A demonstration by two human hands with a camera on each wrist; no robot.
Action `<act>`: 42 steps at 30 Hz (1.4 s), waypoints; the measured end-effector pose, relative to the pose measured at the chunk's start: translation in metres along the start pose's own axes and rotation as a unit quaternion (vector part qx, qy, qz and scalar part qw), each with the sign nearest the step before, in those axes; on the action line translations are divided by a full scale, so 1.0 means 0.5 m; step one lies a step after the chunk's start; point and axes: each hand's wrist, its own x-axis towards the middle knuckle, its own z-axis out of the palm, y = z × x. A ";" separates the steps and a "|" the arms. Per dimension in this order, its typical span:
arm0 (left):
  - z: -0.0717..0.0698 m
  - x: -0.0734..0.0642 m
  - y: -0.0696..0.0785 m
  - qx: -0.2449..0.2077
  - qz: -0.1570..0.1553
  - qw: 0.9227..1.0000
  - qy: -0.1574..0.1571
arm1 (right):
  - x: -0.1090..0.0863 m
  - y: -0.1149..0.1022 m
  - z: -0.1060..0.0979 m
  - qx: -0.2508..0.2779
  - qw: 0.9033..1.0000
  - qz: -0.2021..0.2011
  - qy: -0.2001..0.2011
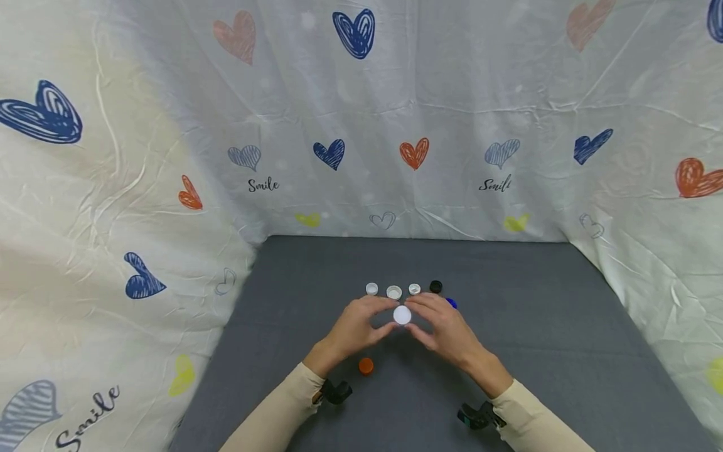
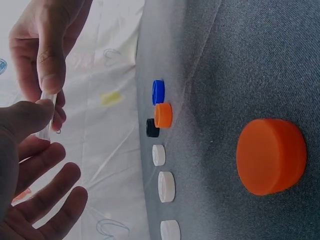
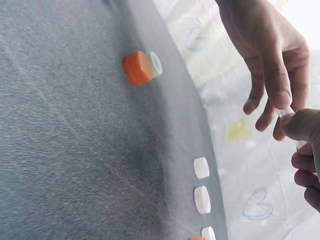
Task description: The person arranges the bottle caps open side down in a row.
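A white round cap (image 1: 402,315) is held above the table, between the two hands. My left hand (image 1: 357,325) pinches it from one side with thumb and forefinger, while its other fingers spread loosely. From the opposite side my right hand (image 1: 446,328) pinches the same cap with thumb and fingers. In the left wrist view the cap (image 2: 46,117) shows edge-on as a thin, pale, partly see-through rim, largely covered by fingertips. Below the hands, an orange cap (image 1: 366,366) lies on the table near the left wrist.
Beyond the hands stand white caps (image 1: 394,292), a black cap (image 1: 436,287) and a blue cap (image 1: 452,303). Another orange cap (image 2: 163,116) sits by the blue one, hidden from the head view. A grey cloth (image 1: 542,301) covers the table; a heart-printed curtain (image 1: 373,125) surrounds it.
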 end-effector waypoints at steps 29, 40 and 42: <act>0.063 -0.054 0.079 0.181 0.075 0.959 -0.207 | -0.140 -0.048 0.049 0.023 0.994 0.050 -0.090; 0.081 -0.086 0.100 0.245 0.088 0.935 -0.239 | -0.168 -0.062 0.079 0.021 0.991 0.058 -0.116; 0.080 -0.088 0.103 0.254 0.083 0.933 -0.243 | -0.169 -0.065 0.082 0.019 0.991 0.059 -0.122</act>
